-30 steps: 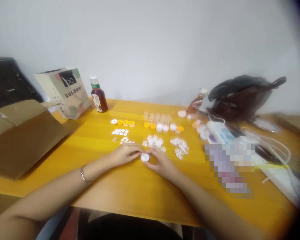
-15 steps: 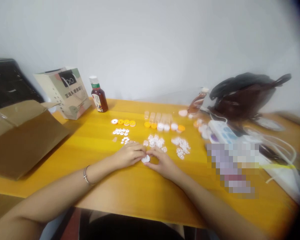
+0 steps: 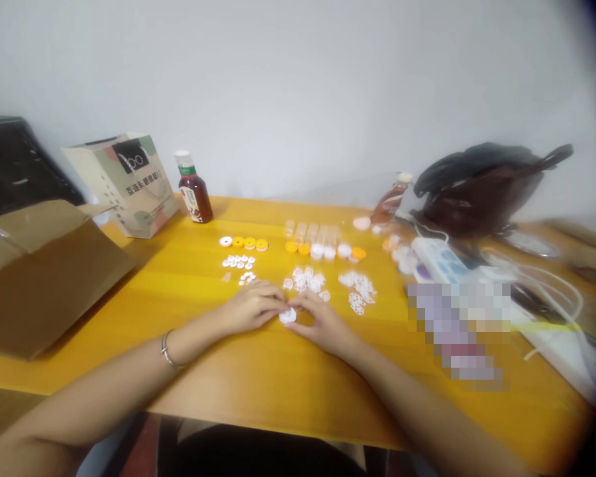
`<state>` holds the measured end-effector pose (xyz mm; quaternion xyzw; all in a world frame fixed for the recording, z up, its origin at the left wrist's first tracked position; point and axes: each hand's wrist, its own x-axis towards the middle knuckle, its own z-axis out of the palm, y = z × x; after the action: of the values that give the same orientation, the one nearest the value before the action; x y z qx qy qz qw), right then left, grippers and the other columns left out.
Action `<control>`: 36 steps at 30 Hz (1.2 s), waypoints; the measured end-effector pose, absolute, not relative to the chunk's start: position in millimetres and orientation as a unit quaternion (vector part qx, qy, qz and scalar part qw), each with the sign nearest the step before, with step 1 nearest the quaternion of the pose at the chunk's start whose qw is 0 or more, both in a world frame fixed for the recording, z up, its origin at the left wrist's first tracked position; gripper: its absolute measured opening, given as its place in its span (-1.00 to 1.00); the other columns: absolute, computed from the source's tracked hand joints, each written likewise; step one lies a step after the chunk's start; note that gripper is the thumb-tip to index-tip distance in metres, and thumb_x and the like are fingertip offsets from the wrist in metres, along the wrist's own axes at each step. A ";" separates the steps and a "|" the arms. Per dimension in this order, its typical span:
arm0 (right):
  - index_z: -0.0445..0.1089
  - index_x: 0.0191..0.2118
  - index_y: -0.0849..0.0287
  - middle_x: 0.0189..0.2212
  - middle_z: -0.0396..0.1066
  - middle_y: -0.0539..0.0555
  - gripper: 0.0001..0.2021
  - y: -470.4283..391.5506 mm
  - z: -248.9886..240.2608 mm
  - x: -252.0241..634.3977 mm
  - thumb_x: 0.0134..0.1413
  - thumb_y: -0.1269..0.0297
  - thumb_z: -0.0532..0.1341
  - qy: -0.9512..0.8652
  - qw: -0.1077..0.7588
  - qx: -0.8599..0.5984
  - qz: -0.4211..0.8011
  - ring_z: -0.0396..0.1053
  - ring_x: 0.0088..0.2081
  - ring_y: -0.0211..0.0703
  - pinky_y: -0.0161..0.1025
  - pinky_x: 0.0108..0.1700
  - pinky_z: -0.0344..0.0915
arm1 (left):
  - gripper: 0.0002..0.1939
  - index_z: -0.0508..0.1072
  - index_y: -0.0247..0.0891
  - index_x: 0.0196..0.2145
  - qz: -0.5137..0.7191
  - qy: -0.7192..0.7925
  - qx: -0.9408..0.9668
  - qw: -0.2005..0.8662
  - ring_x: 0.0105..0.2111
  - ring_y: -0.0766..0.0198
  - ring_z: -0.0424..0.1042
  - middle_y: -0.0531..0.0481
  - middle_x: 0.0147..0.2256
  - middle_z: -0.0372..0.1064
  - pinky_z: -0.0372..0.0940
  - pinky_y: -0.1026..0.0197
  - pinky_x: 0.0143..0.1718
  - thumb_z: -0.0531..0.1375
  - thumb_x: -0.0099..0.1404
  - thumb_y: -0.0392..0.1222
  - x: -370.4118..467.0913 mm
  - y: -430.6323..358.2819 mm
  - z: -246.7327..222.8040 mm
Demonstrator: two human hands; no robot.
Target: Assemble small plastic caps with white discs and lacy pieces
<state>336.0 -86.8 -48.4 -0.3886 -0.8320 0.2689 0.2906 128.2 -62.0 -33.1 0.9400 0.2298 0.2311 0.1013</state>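
Note:
A small white round disc-like piece (image 3: 287, 316) sits low over the table between my hands, its details blurred. My left hand (image 3: 257, 307) reaches in from the left with its fingers closed at the disc's edge. From the other side my right hand (image 3: 322, 322) pinches the same disc between thumb and fingers. Just beyond my fingers lie thin white perforated pieces (image 3: 305, 279), and more such pieces (image 3: 360, 289) to the right. Small white round parts (image 3: 238, 262) sit in clusters beyond my left hand.
Farther back are orange and white round caps (image 3: 249, 243), clear small cylinders (image 3: 314, 233) and more caps (image 3: 330, 252). A cardboard box (image 3: 54, 278), paper bag (image 3: 144, 192) and dark bottle (image 3: 193, 192) stand left. Right are another bottle (image 3: 390, 200), a dark bag (image 3: 481, 192) and a power strip (image 3: 444, 262).
The whole view has shifted very slightly. Both hands stay at the white disc, with no clear change in their grip.

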 end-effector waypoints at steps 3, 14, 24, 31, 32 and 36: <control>0.33 -0.22 0.10 -0.33 0.27 0.04 -0.79 -86.8 -47.1 336.1 -0.05 0.27 0.24 -0.831 0.286 -0.391 0.275 0.28 -0.22 -0.14 -0.20 -0.16 0.24 | -0.78 0.44 -0.15 -0.16 0.217 0.216 0.944 0.126 -0.25 0.28 0.33 -0.06 -0.25 0.37 0.17 0.21 -0.19 0.05 0.28 -0.23 126.3 -60.7 -29.9; 0.34 -0.23 0.10 -0.31 0.29 0.04 -0.81 -87.8 -44.3 336.4 -0.04 0.29 0.23 -0.828 0.278 -0.396 0.284 0.29 -0.22 -0.15 -0.19 -0.14 0.24 | -0.73 0.41 -0.14 -0.12 0.132 0.193 0.971 0.056 -0.16 0.19 0.25 -0.06 -0.18 0.34 0.11 0.13 -0.13 0.04 0.25 -0.21 120.4 -61.4 -16.1; 0.34 -0.24 0.11 -0.31 0.30 0.04 -0.81 -88.2 -44.0 335.7 -0.06 0.30 0.24 -0.824 0.286 -0.395 0.288 0.29 -0.22 -0.14 -0.17 -0.13 0.23 | -0.68 0.36 -0.21 -0.07 0.117 0.200 0.973 0.016 -0.16 0.16 0.26 -0.10 -0.20 0.33 0.08 0.09 -0.10 0.04 0.21 -0.29 120.4 -71.9 -13.0; 0.34 -0.23 0.11 -0.31 0.30 0.05 -0.79 -88.0 -42.8 335.9 -0.07 0.32 0.24 -0.825 0.283 -0.396 0.288 0.30 -0.22 -0.14 -0.18 -0.15 0.25 | -0.70 0.41 -0.19 -0.12 0.202 0.233 0.942 0.133 -0.23 0.27 0.33 -0.05 -0.22 0.36 0.19 0.19 -0.13 0.04 0.21 -0.32 120.6 -68.2 -16.6; 0.33 -0.23 0.11 -0.31 0.31 0.05 -0.79 -87.9 -43.0 336.0 -0.07 0.32 0.24 -0.824 0.284 -0.397 0.288 0.30 -0.23 -0.14 -0.17 -0.15 0.25 | -0.73 0.42 -0.20 -0.14 0.226 0.258 0.929 0.140 -0.24 0.28 0.34 -0.05 -0.23 0.37 0.21 0.20 -0.15 0.03 0.23 -0.30 117.9 -63.9 -15.9; 0.33 -0.25 0.11 -0.30 0.32 0.06 -0.80 -88.4 -42.5 336.0 -0.09 0.33 0.25 -0.819 0.288 -0.406 0.286 0.31 -0.22 -0.13 -0.17 -0.16 0.26 | -0.78 0.45 -0.26 -0.22 0.279 0.398 0.865 0.123 -0.29 0.27 0.37 -0.06 -0.29 0.40 0.23 0.24 -0.24 0.04 0.24 -0.25 97.0 -40.5 -11.3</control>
<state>336.0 -88.4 -42.5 -0.4059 -0.8190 0.2858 0.2879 97.0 -40.5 -11.3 0.8652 0.3983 0.2787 0.1230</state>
